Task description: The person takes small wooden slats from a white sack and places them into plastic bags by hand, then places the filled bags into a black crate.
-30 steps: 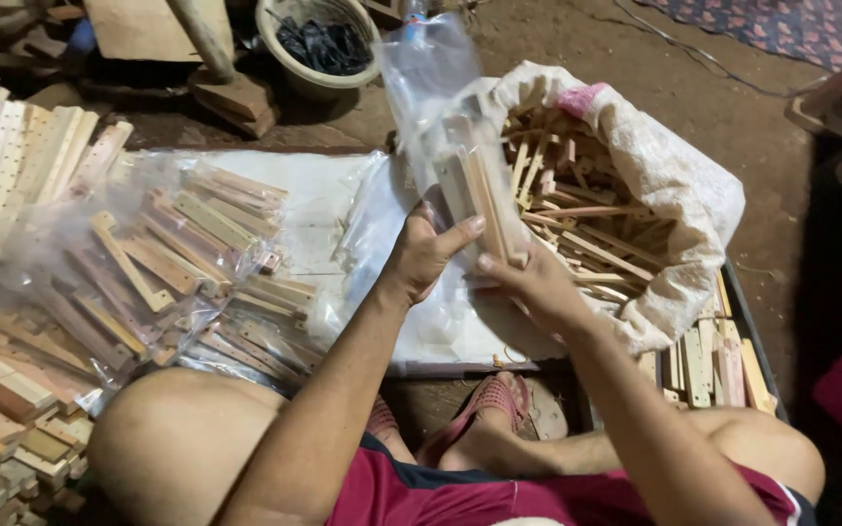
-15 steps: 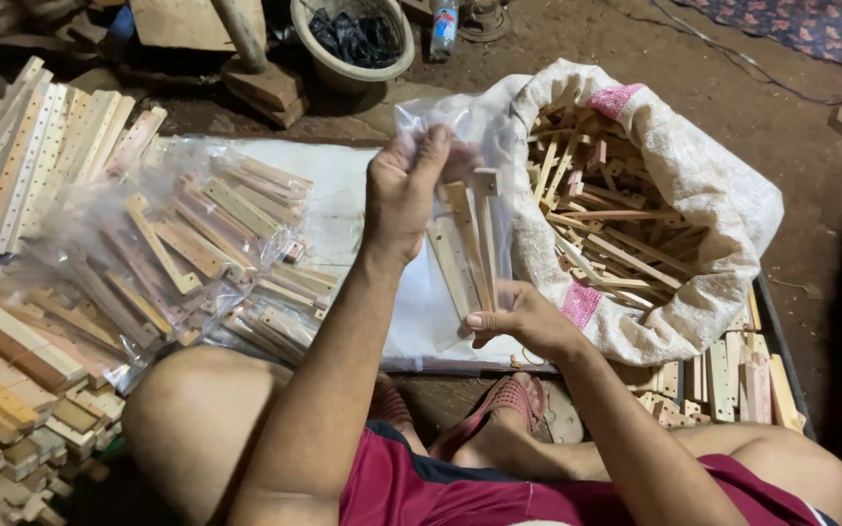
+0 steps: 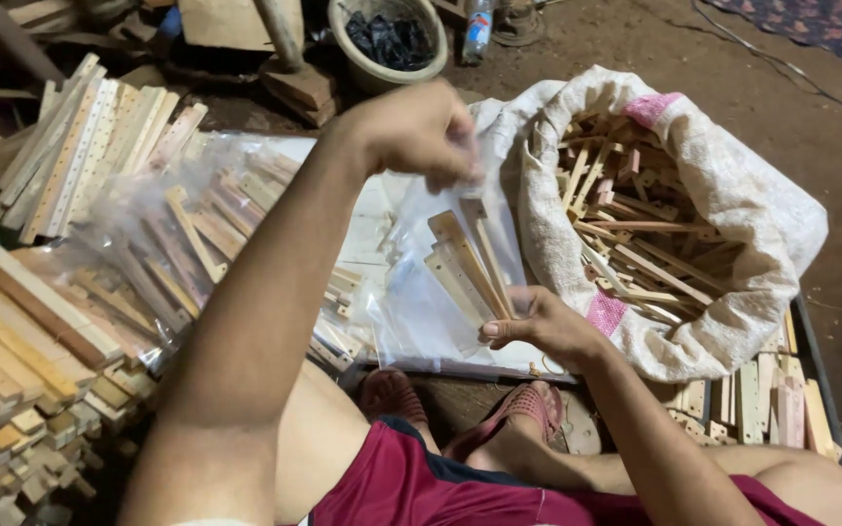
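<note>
My left hand (image 3: 419, 131) is raised and pinches the top of a clear plastic bag (image 3: 431, 292). Inside the bag stand a few flat wooden sticks (image 3: 468, 263), tilted. My right hand (image 3: 536, 326) grips the lower ends of those sticks through the bag. Both hands hover above a white sheet (image 3: 372, 209) on the ground, in front of my knees.
A white sack (image 3: 733, 224) full of loose wooden sticks lies open at right. Filled clear bags of sticks (image 3: 177, 244) are piled at left, beside stacks of perforated wooden slats (image 3: 80, 146) and wood blocks (image 3: 12, 360). A bowl (image 3: 387, 39) stands at the back.
My left hand rose and shifted over the bag's top, drawing the plastic up. My right hand stayed low on the sticks. The view moved closer.
</note>
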